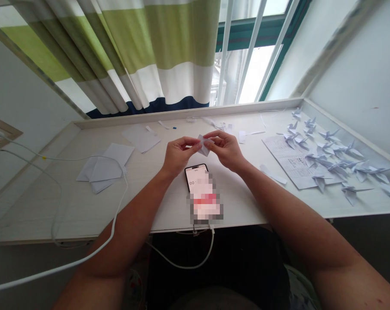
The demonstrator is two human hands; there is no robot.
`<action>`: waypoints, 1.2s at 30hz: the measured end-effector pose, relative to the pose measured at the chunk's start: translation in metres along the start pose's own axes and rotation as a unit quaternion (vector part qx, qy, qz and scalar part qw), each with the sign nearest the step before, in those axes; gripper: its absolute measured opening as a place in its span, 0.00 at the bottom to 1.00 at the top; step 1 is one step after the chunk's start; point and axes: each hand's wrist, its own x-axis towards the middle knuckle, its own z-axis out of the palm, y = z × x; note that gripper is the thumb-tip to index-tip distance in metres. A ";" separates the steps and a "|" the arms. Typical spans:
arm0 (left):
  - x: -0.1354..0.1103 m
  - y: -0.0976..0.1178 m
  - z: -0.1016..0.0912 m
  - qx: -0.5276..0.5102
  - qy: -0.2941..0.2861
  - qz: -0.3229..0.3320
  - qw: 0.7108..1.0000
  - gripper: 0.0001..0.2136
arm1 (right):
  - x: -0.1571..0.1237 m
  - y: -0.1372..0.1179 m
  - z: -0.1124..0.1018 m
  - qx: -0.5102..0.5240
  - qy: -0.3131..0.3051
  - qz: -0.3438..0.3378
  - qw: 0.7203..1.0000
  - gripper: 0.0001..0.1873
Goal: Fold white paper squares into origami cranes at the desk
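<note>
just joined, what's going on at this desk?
A person's left hand and right hand pinch a small folded paper between them, just past the top end of a phone. Folded paper birds crowd the right side, some on a marked sheet. Loose paper sheets lie on the left.
</note>
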 end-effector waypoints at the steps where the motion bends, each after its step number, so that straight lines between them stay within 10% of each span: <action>1: 0.000 0.000 0.000 -0.001 0.003 -0.002 1.000 0.14 | 0.000 0.001 0.000 -0.002 0.001 -0.002 1.000 0.19; 36: -0.003 -0.006 0.017 -0.081 0.082 -0.018 0.993 0.24 | -0.001 0.010 0.015 -0.022 0.054 -0.003 0.998 0.21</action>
